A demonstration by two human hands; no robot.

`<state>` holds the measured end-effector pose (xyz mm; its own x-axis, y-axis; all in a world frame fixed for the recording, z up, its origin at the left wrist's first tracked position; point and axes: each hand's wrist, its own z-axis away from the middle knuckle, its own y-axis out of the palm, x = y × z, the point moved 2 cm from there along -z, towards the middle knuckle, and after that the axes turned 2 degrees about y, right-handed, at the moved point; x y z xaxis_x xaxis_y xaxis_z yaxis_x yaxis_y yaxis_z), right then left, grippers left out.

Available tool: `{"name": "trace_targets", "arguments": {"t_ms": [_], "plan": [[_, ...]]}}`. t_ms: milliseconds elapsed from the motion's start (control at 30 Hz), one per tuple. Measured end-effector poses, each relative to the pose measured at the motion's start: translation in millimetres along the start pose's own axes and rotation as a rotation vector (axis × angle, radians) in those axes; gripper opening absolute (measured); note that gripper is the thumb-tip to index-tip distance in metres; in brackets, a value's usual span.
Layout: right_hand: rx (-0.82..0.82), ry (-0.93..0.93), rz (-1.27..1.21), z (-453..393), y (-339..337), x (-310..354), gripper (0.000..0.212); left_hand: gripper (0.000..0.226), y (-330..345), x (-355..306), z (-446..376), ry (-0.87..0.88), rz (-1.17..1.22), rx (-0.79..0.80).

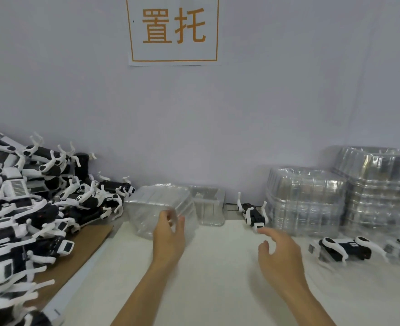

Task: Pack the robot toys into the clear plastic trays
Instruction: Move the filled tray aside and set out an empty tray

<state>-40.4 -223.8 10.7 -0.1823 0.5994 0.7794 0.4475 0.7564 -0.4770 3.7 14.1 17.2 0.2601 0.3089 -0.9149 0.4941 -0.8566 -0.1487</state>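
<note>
Left hand pinches thin, probably flexible clear tray at its near wall on the table; right hand, grip wide, nears light, rigid robot toy; grasp its body, not spindly legs.

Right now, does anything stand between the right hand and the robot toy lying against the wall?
Nothing visible does. The right hand is open, its fingertips just short of the robot toy, with only bare white table between them. The tray stack stands to the toy's right, off that path.
</note>
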Motion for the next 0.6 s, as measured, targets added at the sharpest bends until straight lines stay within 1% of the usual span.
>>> {"name": "trace_targets", "arguments": {"t_ms": [100,200,267,367,467,600], "plan": [[0.059,-0.073,-0.091,8,9,11,0.037,0.007,-8,-18,3,0.043,0.013,-0.001],[0.083,-0.065,-0.180,10,14,20,0.037,0.014,-19,-34,7,0.055,0.049,0.042],[0.080,-0.062,-0.259,12,13,27,0.035,0.017,-25,-45,11,0.084,0.065,0.093],[0.103,-0.046,-0.391,16,12,36,0.026,0.021,-30,-61,17,0.149,0.034,0.195],[0.168,0.004,-0.519,18,12,41,0.021,0.028,-30,-70,22,0.205,-0.024,0.304],[0.285,0.069,-0.640,20,14,47,0.018,0.030,-28,-77,29,0.213,-0.003,0.407]]}}
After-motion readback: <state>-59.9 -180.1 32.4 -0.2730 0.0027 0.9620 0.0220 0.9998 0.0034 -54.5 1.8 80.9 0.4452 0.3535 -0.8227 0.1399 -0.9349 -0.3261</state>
